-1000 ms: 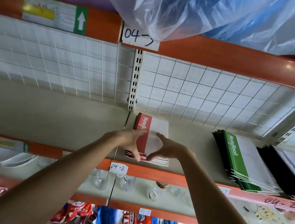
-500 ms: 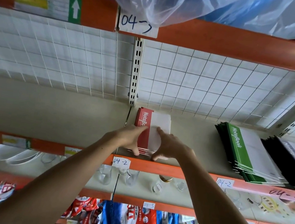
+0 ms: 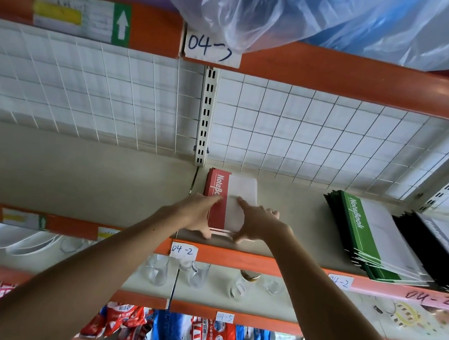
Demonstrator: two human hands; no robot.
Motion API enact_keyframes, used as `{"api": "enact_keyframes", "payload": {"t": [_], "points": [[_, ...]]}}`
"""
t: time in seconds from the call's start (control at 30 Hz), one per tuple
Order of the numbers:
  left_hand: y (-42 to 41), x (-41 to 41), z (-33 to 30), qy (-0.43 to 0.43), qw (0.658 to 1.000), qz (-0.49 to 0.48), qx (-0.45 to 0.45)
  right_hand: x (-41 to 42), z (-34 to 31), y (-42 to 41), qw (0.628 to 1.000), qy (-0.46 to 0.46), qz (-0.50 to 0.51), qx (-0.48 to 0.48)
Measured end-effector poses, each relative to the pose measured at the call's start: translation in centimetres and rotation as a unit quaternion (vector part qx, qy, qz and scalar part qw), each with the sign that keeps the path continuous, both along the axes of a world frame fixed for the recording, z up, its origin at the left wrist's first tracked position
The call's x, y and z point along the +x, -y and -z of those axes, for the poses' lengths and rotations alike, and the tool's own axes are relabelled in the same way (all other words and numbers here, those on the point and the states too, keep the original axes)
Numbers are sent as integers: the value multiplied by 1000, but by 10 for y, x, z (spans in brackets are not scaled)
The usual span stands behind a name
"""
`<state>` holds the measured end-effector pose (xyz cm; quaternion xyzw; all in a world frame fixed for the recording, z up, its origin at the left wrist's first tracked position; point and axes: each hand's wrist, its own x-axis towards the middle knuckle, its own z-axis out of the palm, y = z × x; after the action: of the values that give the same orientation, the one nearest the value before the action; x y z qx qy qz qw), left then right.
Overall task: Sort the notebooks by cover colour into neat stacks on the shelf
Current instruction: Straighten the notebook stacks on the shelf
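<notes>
A stack of red-and-white notebooks (image 3: pixel 239 191) lies on the cream shelf (image 3: pixel 77 175), just right of the slotted upright. My left hand (image 3: pixel 199 213) presses against the stack's left side with straight fingers, thumb at the front edge. On the right side sits my right hand (image 3: pixel 259 220), its index finger laid flat on the top cover and its thumb at the front edge. Farther right lie a fanned stack of green notebooks (image 3: pixel 369 236) and a stack of black notebooks (image 3: pixel 438 250).
An orange beam (image 3: pixel 290 267) with the label 04-2 edges the shelf front. A wire grid panel (image 3: pixel 87 90) backs the shelf. A plastic bag (image 3: pixel 333 17) hangs over the beam above. Glass jars (image 3: pixel 158 271) stand on the shelf below, snack bags (image 3: pixel 184 336) lower still.
Both hands have slid in along the red stack and closed on its sides. The stack now sits squarer.
</notes>
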<state>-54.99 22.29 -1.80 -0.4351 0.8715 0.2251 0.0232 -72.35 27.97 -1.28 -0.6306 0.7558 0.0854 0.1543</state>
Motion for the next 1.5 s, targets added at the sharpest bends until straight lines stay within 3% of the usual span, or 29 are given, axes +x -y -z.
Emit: {"api": "enact_keyframes", "payload": {"t": [0.17, 0.5, 0.73, 0.83, 1.2, 1.4, 1.5], "points": [[6, -11, -7, 56, 998, -4, 9, 6, -4, 6, 1000, 2, 12, 14], [7, -10, -3, 27, 998, 12, -49, 1, 6, -1, 998, 14, 18, -58], [16, -1, -16, 80, 996, 27, 10, 2, -12, 10, 998, 29, 4, 48], [16, -5, -15, 102, 994, 24, 31, 1, -9, 10, 999, 30, -5, 32], [13, -6, -10, 50, 998, 28, 16, -10, -5, 2, 998, 49, -28, -40], [19, -7, -11, 58, 995, 25, 82, -12, -11, 1, 996, 69, -23, 47], [20, -9, -11, 75, 993, 25, 92, -13, -12, 1, 997, 51, -39, 41]]}}
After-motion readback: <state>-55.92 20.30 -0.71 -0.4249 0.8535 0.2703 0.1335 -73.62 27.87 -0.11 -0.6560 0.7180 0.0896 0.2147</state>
